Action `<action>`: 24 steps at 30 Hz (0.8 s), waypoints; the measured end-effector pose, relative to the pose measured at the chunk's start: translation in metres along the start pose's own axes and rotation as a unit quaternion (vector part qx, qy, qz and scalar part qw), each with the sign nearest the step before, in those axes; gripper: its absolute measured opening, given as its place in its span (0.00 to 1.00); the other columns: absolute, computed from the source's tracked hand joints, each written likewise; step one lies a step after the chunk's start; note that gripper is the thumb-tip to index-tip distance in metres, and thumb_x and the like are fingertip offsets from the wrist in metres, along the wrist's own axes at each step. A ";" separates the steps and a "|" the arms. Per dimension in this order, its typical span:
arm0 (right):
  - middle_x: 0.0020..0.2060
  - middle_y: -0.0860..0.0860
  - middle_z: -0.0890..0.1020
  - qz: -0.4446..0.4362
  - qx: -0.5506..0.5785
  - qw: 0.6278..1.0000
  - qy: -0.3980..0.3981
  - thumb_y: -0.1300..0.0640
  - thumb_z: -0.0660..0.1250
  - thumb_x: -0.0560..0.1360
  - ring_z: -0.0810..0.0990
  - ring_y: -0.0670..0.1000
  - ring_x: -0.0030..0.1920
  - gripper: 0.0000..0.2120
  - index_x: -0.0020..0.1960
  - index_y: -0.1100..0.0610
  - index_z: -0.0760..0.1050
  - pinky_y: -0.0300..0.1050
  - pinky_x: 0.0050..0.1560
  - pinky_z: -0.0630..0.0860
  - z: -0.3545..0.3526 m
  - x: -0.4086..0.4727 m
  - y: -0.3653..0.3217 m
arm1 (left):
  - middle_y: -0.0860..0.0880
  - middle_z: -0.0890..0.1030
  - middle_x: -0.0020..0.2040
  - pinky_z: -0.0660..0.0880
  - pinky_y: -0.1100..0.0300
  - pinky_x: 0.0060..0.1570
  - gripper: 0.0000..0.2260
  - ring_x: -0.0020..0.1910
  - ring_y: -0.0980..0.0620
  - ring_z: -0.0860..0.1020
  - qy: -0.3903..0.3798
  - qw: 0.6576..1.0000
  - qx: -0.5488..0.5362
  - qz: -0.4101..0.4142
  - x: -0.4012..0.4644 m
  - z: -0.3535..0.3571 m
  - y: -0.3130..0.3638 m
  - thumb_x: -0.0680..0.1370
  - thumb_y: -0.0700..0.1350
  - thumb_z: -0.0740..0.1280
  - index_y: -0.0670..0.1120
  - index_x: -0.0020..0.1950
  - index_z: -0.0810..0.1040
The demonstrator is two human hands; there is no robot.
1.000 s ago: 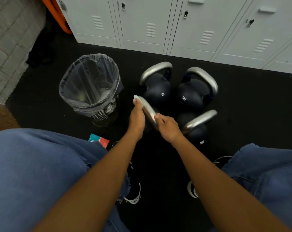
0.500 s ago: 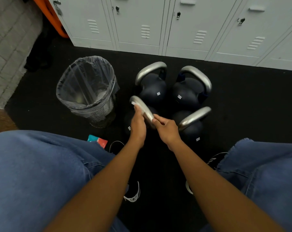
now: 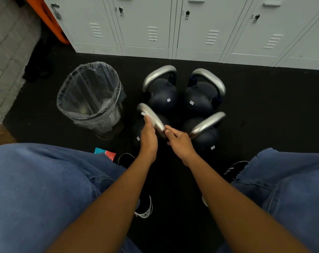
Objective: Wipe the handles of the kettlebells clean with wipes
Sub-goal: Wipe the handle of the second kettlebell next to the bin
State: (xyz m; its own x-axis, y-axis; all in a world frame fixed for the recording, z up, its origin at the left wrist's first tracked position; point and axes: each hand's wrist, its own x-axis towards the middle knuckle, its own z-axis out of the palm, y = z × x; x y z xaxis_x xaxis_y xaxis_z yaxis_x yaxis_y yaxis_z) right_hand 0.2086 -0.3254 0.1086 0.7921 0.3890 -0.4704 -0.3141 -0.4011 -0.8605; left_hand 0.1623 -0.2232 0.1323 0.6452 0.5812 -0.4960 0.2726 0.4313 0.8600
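Steel handle: silver and curved, the handle (image 3: 151, 117) of the near-left kettlebell (image 3: 139, 132) is where both hands meet, low in the middle of the head view.
Left hand: the left hand (image 3: 148, 137) lies along the handle's left side, fingers pressed together against the metal with a white wipe (image 3: 145, 114) pinched at the fingertips, the wipe touching the steel.
Right hand: the right hand (image 3: 178, 141) grips the handle's near end, thumb and fingers curled round it; the underside of the fingers is hidden.
Kettlebell cluster: four dark kettlebells stand close together on the black floor mat (image 3: 264, 110), two by two.
Far pair: the far-left kettlebell (image 3: 163, 95) and the far-right kettlebell (image 3: 200, 101) sit just behind, silver handles arching up and untouched.
Near-right kettlebell: the near-right kettlebell (image 3: 204, 137) sits just beside the right hand, its handle slanting up to the right.
Waste bin: a mesh bin (image 3: 92, 99) with a clear liner stands left of the cluster, near the near-left kettlebell.
Packet: a teal and red packet (image 3: 105, 153) peeks out by the left knee.
Background: grey lockers (image 3: 191, 24) run along the far edge of the mat.
Legs: blue jeans (image 3: 36, 189) fill both lower corners.
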 end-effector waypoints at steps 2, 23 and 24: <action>0.63 0.44 0.82 0.001 -0.001 1.000 -0.007 0.50 0.64 0.83 0.81 0.43 0.60 0.19 0.73 0.49 0.76 0.52 0.67 0.78 -0.001 -0.001 0.000 | 0.55 0.78 0.57 0.67 0.63 0.59 0.26 0.54 0.63 0.75 -0.001 1.000 0.016 0.000 0.002 0.000 -0.002 0.86 0.60 0.53 0.46 0.77 0.69; 0.68 0.46 0.81 0.006 0.033 0.999 -0.005 0.59 0.62 0.82 0.78 0.39 0.61 0.19 0.72 0.51 0.77 0.34 0.64 0.72 -0.003 0.001 0.010 | 0.49 0.76 0.71 0.69 0.69 0.59 0.23 0.63 0.61 0.75 -0.029 0.999 0.024 -0.024 -0.026 0.005 -0.032 0.87 0.57 0.52 0.46 0.75 0.72; 0.67 0.46 0.81 0.007 0.037 0.999 -0.006 0.59 0.62 0.82 0.78 0.40 0.64 0.19 0.72 0.51 0.77 0.40 0.69 0.73 -0.003 0.001 0.011 | 0.48 0.75 0.72 0.69 0.66 0.65 0.23 0.67 0.59 0.75 -0.024 1.000 0.004 -0.020 -0.025 0.006 -0.027 0.87 0.56 0.52 0.45 0.76 0.71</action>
State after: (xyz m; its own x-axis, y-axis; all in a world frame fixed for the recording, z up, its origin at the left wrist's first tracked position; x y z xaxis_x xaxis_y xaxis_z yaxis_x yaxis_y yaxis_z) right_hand 0.2075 -0.3319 0.0994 0.7810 0.3950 -0.4838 -0.3629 -0.3435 -0.8662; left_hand 0.1426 -0.2533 0.1224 0.6666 0.5305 -0.5237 0.3046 0.4473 0.8409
